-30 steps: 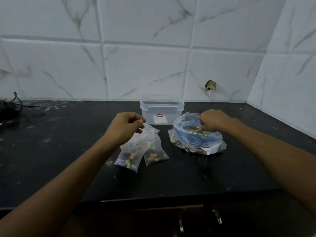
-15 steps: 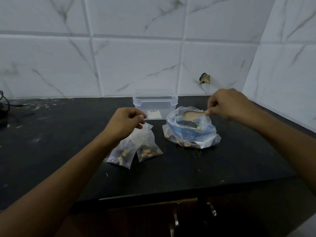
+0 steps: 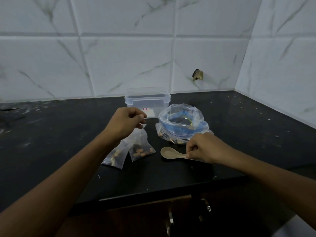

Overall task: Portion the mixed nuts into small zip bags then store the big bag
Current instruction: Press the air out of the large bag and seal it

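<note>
Both curled: left hand [image 3: 125, 124] pinches small bag [image 3: 138, 134], right hand [image 3: 203, 147] spoon [image 3: 171, 153].

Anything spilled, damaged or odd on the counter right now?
No nuts look spilled. The counter has pale smears and crumbs, mostly left and far right. The wall tile has a broken hole. The big bag sits open.

On the counter [image 3: 68, 151], 2 small bags [image 3: 130, 151] lie left of the spoon [image 3: 171, 153], big bag [image 3: 183, 124] behind it.
</note>
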The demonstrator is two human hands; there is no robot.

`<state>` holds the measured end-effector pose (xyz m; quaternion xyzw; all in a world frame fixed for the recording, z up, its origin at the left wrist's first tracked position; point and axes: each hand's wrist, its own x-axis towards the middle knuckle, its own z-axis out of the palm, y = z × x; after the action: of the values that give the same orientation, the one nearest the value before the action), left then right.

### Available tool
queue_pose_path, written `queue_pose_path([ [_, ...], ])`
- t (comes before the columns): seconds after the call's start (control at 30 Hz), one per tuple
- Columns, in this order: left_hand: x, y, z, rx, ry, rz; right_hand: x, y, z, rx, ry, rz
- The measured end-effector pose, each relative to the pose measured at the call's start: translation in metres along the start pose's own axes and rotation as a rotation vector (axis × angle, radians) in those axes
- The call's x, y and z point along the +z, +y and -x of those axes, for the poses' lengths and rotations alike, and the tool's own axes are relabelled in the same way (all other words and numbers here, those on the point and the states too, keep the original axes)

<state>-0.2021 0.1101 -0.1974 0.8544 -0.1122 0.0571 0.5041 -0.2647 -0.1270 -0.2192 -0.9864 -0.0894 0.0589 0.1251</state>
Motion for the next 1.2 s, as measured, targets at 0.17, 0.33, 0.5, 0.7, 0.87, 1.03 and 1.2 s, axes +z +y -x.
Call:
queue_pose_path([
  [0.17, 0.004, 0.0, -0.005, -0.01, -0.023, -0.02, -0.001, -0.004, 0.006, 0.001, 0.02, 0.06],
  [0.33, 0.01, 0.007, -0.023, -0.063, -0.018, -0.025, -0.038, 0.007, -0.002, 0.082, 0.398, -0.053],
  [0.5, 0.028, 0.025, -0.046, -0.283, -0.132, 0.078, -0.063, 0.053, -0.06, 0.428, 0.355, -0.2],
  [0.7, 0.05, 0.028, -0.064, -0.429, -0.255, 0.131, -0.044, 0.057, -0.083, 0.477, 0.197, -0.394],
  [0.87, 0.055, 0.027, -0.067, -0.411, -0.236, 0.041, -0.045, 0.049, -0.083, 0.395, 0.287, -0.362],
  [1.03, 0.052, 0.021, -0.069, -0.32, -0.176, 0.012, -0.054, 0.045, -0.077, 0.346, 0.342, -0.297],
  [1.2, 0.036, 0.016, -0.072, -0.265, -0.066, 0.009, -0.069, 0.053, -0.068, 0.374, 0.363, -0.254],
])
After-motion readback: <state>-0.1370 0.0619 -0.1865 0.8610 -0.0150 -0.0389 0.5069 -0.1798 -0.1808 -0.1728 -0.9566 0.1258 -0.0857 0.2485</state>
